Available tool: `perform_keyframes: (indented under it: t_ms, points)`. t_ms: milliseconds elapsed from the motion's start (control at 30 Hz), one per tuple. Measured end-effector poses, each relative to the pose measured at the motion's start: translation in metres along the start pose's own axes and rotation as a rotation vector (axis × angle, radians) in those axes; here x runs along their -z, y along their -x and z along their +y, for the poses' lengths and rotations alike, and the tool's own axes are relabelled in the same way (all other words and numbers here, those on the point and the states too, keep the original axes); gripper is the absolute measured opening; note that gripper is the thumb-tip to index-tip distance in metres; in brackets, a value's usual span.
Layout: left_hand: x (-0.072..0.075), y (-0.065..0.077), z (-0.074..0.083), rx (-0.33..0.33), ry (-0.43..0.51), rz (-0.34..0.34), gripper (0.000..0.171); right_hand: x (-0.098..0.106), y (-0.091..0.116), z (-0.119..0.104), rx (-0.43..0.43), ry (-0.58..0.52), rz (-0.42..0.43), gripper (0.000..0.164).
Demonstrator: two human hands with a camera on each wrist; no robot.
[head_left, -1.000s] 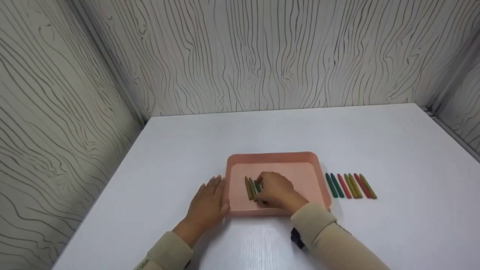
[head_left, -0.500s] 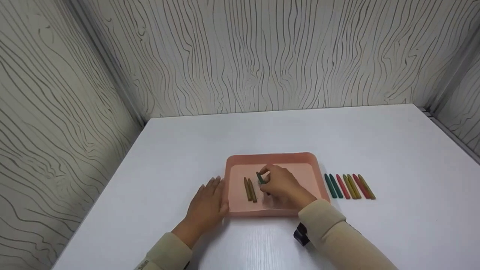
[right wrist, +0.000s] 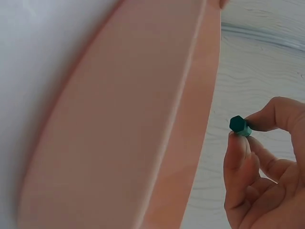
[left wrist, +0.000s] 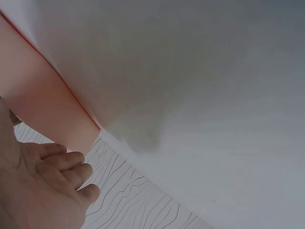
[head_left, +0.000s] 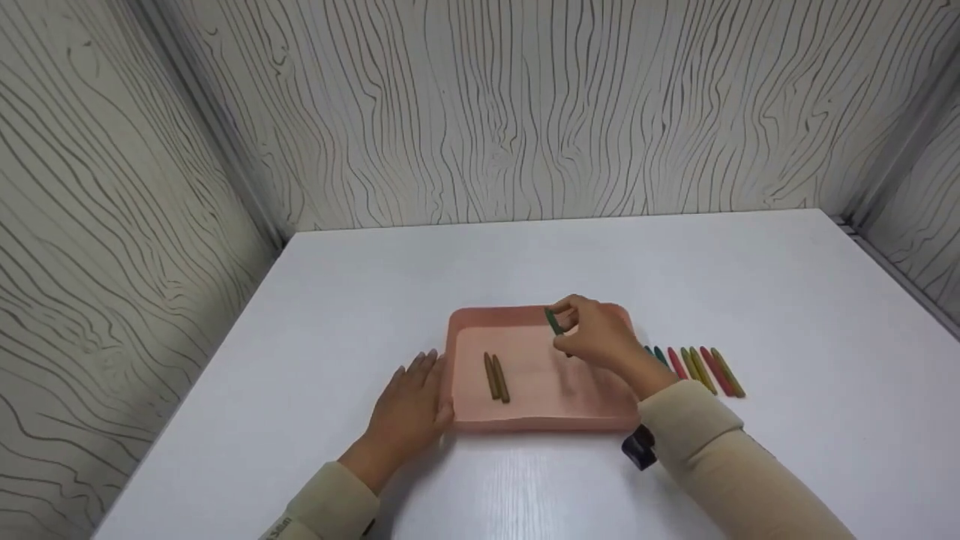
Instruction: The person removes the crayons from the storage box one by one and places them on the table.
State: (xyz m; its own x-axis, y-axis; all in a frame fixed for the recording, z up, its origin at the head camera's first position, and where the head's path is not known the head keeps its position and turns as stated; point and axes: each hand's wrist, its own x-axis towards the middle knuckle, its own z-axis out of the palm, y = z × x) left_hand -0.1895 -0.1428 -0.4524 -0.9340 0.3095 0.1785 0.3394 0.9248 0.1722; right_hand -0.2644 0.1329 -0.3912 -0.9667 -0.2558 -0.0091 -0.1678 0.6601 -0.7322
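My right hand (head_left: 600, 334) pinches a dark green crayon (head_left: 553, 321) between thumb and fingers, held above the right part of a pink tray (head_left: 544, 425). In the right wrist view the six-sided end of the crayon (right wrist: 239, 125) faces the camera, clear of the tray wall (right wrist: 114, 114). Two olive-brown crayons (head_left: 496, 377) lie side by side on the tray's floor, left of its middle. My left hand (head_left: 411, 401) rests with extended fingers against the tray's left side. The left wrist view shows this hand (left wrist: 52, 186) beside the pink wall (left wrist: 52, 95).
Right of the tray, a row of crayons (head_left: 699, 370) in green, red and yellow-olive lies on the white table (head_left: 375, 292), partly behind my right forearm. Wood-grain panels (head_left: 480, 112) stand behind and at the sides.
My right hand has lifted the green crayon from beside the two olive-brown ones and carried it up and to the right. The left hand has stayed at the tray's side.
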Motion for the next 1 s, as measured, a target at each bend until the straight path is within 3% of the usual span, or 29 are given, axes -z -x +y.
perform_keyframes:
  t_ms: [433, 1000]
  points:
    - [-0.001, 0.0, -0.001, 0.004, 0.02, -0.001, 0.056, 0.056, 0.021, 0.03, -0.026, 0.083, 0.027, 0.051]
    - [0.001, 0.001, 0.0, -0.017, 0.025, 0.014, 0.056, 0.095, 0.047, 0.079, -0.145, 0.193, 0.068, 0.052]
